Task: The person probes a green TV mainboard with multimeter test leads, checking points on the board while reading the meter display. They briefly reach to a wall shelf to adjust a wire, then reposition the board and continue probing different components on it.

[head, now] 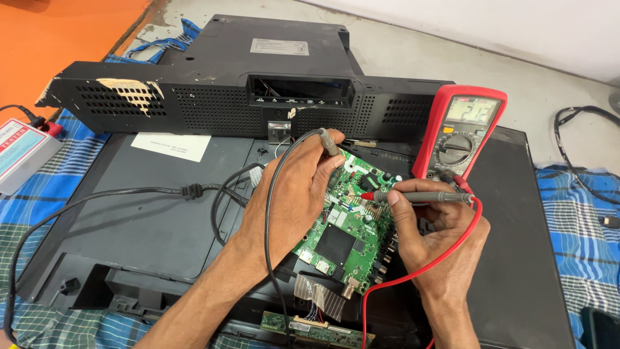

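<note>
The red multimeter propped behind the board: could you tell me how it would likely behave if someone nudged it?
The red multimeter stands tilted up, so a nudge could probably tip it backward. Its red lead runs to the probe in the right hand, so a tug there might drag it. Its casing looks rubbery, likely grippy rather than slippery.

I see a grey concrete floor (413, 55) under even light. An orange surface (58, 32) sits at ten o'clock, a pale wall (516, 26) at one, blue checked cloth (578, 220) at three.
</note>
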